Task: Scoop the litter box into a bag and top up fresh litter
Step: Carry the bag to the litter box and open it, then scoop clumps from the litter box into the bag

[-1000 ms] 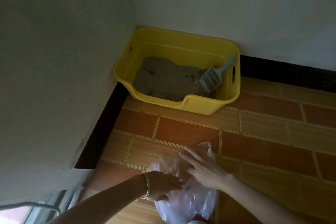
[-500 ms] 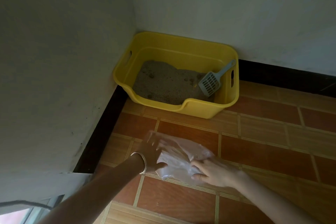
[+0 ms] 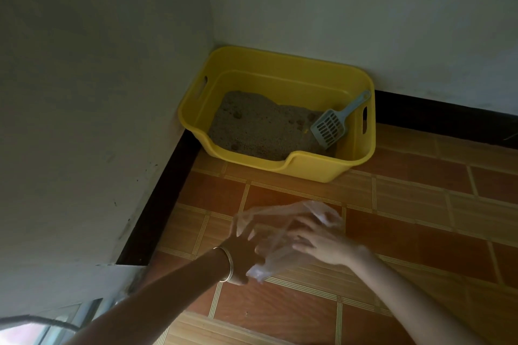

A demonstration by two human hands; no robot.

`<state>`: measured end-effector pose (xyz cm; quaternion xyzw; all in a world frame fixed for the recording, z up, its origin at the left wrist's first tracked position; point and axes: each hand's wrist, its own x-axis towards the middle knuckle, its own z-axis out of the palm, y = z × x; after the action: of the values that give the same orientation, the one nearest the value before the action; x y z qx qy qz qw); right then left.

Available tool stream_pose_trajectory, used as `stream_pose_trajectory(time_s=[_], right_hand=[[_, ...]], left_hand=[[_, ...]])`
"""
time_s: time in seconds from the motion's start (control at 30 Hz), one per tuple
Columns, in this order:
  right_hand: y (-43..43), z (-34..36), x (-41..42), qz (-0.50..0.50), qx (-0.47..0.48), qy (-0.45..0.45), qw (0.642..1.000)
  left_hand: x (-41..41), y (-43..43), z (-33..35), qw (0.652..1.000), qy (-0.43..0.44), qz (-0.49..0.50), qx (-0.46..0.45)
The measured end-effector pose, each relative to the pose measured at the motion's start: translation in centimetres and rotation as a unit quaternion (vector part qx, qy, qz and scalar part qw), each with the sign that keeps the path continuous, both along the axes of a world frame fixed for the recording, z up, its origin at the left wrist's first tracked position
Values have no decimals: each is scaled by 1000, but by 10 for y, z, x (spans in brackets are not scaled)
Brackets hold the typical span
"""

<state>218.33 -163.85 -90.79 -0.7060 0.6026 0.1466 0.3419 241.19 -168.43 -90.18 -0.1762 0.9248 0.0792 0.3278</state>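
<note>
Bag (image 3: 277,244) trouble is the main risk. The clear film hangs crumpled between both grips, low over the floor (image 3: 420,232) in front of the box (image 3: 308,168), and its mouth does not look open yet. The left grip (image 3: 241,249) has its fingers spread straight against the film. The right grip (image 3: 316,244) reaches into the folds, and I cannot tell whether it pinches them. Film this thin could tear under a hard pull, or cling shut, and clumps would then spill onto the floor. The scoop (image 3: 330,127) lies in the box on the litter (image 3: 258,126), at the right end, handle leaning on the box wall. Lifting it one-handed may let the bag collapse. I see no fresh litter supply.
</note>
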Motion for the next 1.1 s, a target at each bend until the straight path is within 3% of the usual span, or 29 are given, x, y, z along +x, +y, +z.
stream_pose_trajectory(time_s=[0.13,0.23,0.33,0.4,0.57,0.73,0.8,0.87,1.0,1.1], right_hand=[[-13,0,-10,-45,26,34,998],[-22,7,-11,-3,-12,6,1000],[-24,15,-9,86,-117,-39,989],[-23,18,-8,136,-148,-13,980],[-26,12,-18,157,-74,101,980],[-24,7,-37,156,9,70,985],[-27,5,-35,148,0,58,987],[-34,3,-31,118,-10,65,991],[-45,9,-25,79,-74,76,991],[-40,21,-20,79,-132,27,988]], left_hand=[[8,-4,9,993,61,-97,-13],[17,-18,20,994,68,-78,-24],[11,-26,25,976,218,-23,-10],[-3,-28,21,957,290,-14,-27],[-19,-23,-8,991,91,45,86],[-1,-51,-11,990,22,136,7],[0,-66,-9,983,18,182,-6],[-3,-77,-8,987,20,156,-26],[-2,-93,-1,990,97,101,-4],[5,-96,13,980,184,67,21]])
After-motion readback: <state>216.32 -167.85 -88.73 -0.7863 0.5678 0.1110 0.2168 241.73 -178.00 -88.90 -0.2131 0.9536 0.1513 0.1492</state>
